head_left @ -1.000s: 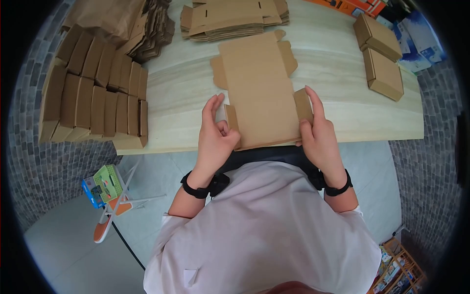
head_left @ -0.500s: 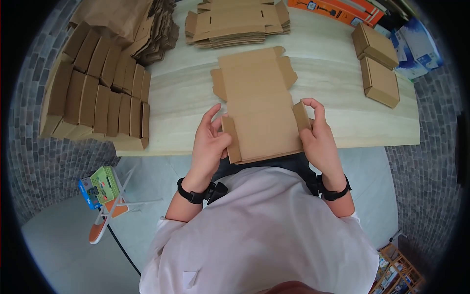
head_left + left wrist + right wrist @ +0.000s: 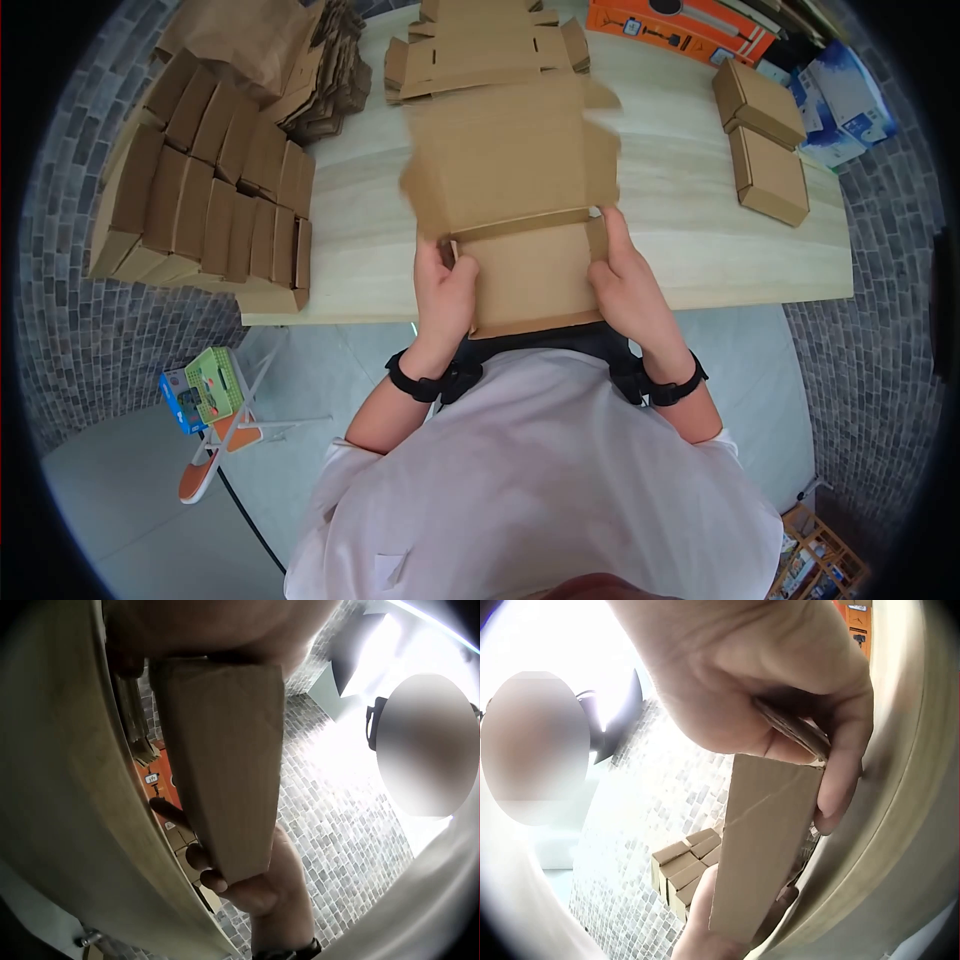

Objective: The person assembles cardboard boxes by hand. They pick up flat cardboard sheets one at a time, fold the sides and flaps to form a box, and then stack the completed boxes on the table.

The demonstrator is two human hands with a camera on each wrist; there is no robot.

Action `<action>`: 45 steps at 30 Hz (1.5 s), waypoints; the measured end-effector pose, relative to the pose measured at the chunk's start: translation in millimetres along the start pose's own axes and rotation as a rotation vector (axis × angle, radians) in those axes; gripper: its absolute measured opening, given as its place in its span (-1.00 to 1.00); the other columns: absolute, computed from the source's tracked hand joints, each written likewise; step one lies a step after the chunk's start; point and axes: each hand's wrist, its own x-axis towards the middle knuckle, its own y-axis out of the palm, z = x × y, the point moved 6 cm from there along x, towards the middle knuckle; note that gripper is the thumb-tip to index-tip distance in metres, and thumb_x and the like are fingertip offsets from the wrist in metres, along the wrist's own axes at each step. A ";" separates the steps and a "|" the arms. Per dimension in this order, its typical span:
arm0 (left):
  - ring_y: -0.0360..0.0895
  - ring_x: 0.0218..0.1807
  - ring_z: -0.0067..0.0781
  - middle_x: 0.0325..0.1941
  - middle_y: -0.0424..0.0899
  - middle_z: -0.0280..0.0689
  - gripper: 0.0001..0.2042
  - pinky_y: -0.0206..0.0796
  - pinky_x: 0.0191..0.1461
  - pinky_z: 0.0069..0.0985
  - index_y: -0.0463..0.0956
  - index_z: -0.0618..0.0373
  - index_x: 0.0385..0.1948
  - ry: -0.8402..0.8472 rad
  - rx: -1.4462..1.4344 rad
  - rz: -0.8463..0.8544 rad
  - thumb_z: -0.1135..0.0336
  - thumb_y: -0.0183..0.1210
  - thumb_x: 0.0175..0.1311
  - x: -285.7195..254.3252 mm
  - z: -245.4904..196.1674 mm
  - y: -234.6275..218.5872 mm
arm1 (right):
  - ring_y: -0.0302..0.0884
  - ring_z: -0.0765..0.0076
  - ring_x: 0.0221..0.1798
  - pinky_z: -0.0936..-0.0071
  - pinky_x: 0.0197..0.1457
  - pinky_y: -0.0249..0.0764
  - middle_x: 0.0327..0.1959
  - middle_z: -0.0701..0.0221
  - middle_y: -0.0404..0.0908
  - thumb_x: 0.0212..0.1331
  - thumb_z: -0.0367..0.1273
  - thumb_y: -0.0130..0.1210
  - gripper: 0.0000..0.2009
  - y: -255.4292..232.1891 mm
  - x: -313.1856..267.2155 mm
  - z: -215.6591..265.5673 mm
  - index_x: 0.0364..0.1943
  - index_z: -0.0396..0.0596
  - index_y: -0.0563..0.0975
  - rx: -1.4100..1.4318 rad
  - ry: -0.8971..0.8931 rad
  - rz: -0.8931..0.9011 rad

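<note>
A partly folded cardboard box (image 3: pixel 535 275) is held at the table's front edge, its side walls upright and its wide lid panel (image 3: pixel 510 150) raised and tilted away. The left hand (image 3: pixel 445 300) grips the left wall, thumb on the inner side. On the right wall, the right hand (image 3: pixel 632 300) has its thumb inside and its fingers outside. The left wrist view shows the box's front wall (image 3: pixel 229 765) with the other hand (image 3: pixel 262 889) at its far end. In the right wrist view, the right hand (image 3: pixel 780 682) curls round a flap above the front wall (image 3: pixel 765 832).
Folded boxes (image 3: pixel 205 200) stand in rows at the left. Flat cardboard sheets (image 3: pixel 485 55) lie stacked at the back, with more crumpled cardboard (image 3: pixel 335 80) beside them. Two closed boxes (image 3: pixel 768 172) sit at the right, near blue-white packages (image 3: pixel 845 100) and an orange box (image 3: pixel 680 35).
The side walls have come up and a crosswise wall now stands between base and lid panel. The lid panel has lifted off the table. Both hands have moved inward round the box's sides.
</note>
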 end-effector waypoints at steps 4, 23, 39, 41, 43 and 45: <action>0.33 0.37 -0.23 0.31 0.40 -0.08 -0.40 0.15 0.40 -0.39 0.15 0.29 0.36 0.001 0.089 0.015 0.61 -0.10 0.17 -3.4 18.1 -6.5 | 0.22 -0.29 0.41 0.22 0.47 0.15 0.30 -0.16 0.30 0.13 -0.56 -0.21 -0.27 6.6 3.2 1.1 0.48 -0.19 -0.05 0.148 -0.052 0.028; 0.31 0.39 -0.19 0.32 0.42 -0.16 -0.43 0.08 0.51 -0.33 0.36 0.21 0.20 0.269 0.153 0.127 0.70 -0.25 0.07 2.3 -7.8 3.6 | 0.08 0.13 0.55 0.31 0.56 0.03 0.47 0.19 0.20 0.28 -0.61 -0.17 -0.47 15.7 8.9 -13.8 0.38 -0.18 0.26 0.484 -0.194 -0.003; 0.21 0.43 -0.06 0.42 0.25 -0.14 -0.51 0.09 0.47 -0.18 0.42 0.03 0.21 0.250 0.290 0.395 0.31 0.24 0.19 7.9 -7.4 3.4 | 0.12 -0.06 0.53 0.15 0.50 0.14 0.56 0.05 -0.08 0.22 -0.40 0.20 -0.41 19.9 5.9 -12.7 0.34 0.03 0.25 0.281 -0.384 -0.010; 0.17 0.44 0.01 0.47 0.14 -0.05 -0.47 0.06 0.48 -0.12 0.42 0.02 0.21 0.264 0.272 0.401 0.24 0.30 0.15 7.6 -2.7 -0.1 | 0.15 -0.16 0.50 0.07 0.47 0.20 0.55 0.03 -0.09 0.16 -0.33 0.27 -0.44 23.8 5.1 -16.6 0.24 0.03 0.29 0.290 -0.428 -0.011; 0.15 0.46 0.04 0.49 0.07 -0.02 -0.43 0.06 0.49 -0.09 0.40 0.02 0.22 0.311 0.309 0.471 0.23 0.34 0.11 4.8 -6.6 -4.7 | 0.14 -0.17 0.50 0.07 0.46 0.22 0.55 0.04 -0.09 0.16 -0.31 0.27 -0.46 23.0 5.3 -18.2 0.21 0.04 0.31 0.270 -0.439 0.004; 0.13 0.47 0.07 0.52 0.00 0.01 -0.38 0.06 0.49 -0.07 0.38 0.01 0.23 0.358 0.348 0.542 0.22 0.39 0.07 -0.6 -11.8 -4.3 | 0.13 -0.19 0.50 0.08 0.45 0.24 0.55 0.05 -0.08 0.16 -0.29 0.27 -0.48 19.9 6.0 -19.4 0.19 0.04 0.34 0.251 -0.450 0.016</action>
